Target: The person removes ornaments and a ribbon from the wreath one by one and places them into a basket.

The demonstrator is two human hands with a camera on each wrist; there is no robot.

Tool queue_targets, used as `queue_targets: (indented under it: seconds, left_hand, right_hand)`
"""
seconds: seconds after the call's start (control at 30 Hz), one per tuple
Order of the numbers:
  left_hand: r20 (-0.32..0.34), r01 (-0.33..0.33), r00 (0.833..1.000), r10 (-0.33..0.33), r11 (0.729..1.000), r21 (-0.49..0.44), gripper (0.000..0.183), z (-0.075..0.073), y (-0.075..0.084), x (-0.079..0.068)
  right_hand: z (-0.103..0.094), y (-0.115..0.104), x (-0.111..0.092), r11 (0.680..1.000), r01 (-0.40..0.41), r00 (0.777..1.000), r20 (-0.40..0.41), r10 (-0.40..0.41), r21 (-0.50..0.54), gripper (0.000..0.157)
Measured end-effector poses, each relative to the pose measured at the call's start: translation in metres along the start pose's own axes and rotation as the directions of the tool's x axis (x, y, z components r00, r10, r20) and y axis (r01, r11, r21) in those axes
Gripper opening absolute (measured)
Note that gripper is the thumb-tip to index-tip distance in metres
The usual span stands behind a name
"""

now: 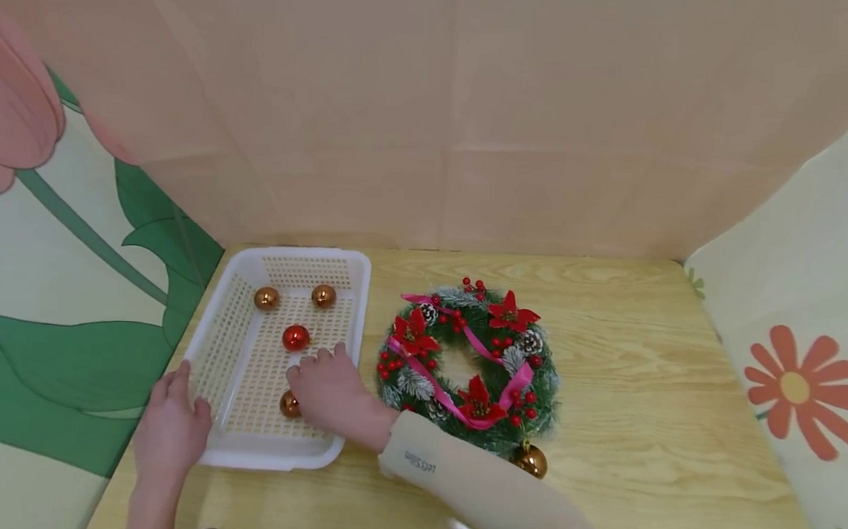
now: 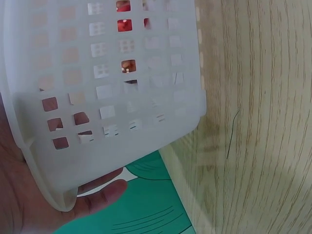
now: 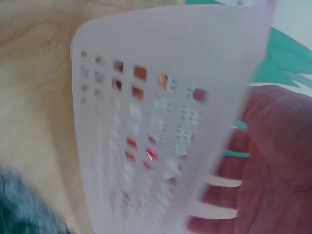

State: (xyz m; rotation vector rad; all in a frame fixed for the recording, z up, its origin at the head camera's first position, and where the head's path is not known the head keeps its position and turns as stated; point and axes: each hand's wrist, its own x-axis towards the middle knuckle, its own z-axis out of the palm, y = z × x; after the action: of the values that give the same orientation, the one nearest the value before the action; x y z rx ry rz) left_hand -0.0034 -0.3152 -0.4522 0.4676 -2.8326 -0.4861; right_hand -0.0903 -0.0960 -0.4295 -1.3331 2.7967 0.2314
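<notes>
A white plastic basket with a lattice floor and walls stands on the table. Inside lie a red bauble and copper-coloured baubles, two at the far end and one close beside the right hand. At the basket's near left corner, the left hand holds the rim, its fingers along the outer side. Reaching over the basket's right rim is the right hand, fingers spread apart in the right wrist view and nothing visible in them. Its fingertips are partly hidden by the basket wall there.
Right of the basket lies a green wreath with red flowers, berries, pine cones and pink ribbon. A copper bauble hangs at its near edge, next to the right sleeve. Patterned panels flank the wooden table.
</notes>
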Motion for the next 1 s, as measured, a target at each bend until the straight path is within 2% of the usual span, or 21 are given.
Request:
queue_targets:
  seconds: [0.13, 0.27, 0.37, 0.5, 0.67, 0.9, 1.0]
  left_hand:
    - [0.024, 0.018, 1.0, -0.018, 1.0, -0.001, 0.058, 0.002, -0.003, -0.003]
    - [0.028, 0.025, 0.999, -0.025, 1.0, -0.002, 0.059, 0.003, -0.004, -0.003]
    - [0.031, 0.027, 0.999, -0.027, 1.0, -0.002, 0.059, 0.003, -0.004, -0.002]
    - [0.047, 0.041, 0.998, -0.041, 0.999, 0.001, 0.059, 0.0, -0.004, -0.002]
    - [0.037, 0.049, 0.998, -0.049, 0.999, -0.006, 0.058, -0.002, -0.003, -0.003]
    - [0.024, 0.039, 0.999, -0.038, 0.999, -0.017, 0.058, -0.001, 0.0, -0.001]
    - [0.024, 0.035, 0.999, -0.035, 0.999, -0.017, 0.058, -0.001, -0.001, 0.0]
  right_hand:
    - [-0.011, 0.014, -0.027, 0.999, 0.038, 0.988, -0.149, -0.041, -0.022, 0.036]
    - [-0.015, 0.038, -0.059, 0.999, 0.044, 0.957, -0.287, -0.043, -0.005, 0.038]
    - [-0.009, 0.061, -0.084, 0.998, 0.032, 0.932, -0.362, -0.013, 0.046, 0.043]
    - [0.007, 0.092, -0.12, 0.995, 0.001, 0.911, -0.411, 0.041, 0.103, 0.051]
    - [0.028, 0.118, -0.167, 0.986, -0.081, 0.899, -0.415, 0.136, 0.148, 0.053]
    - [0.063, 0.139, -0.222, 0.966, -0.163, 0.926, -0.307, 0.22, 0.202, 0.062]
    - [0.073, 0.147, -0.242, 0.944, -0.195, 0.913, -0.304, 0.274, 0.265, 0.065]
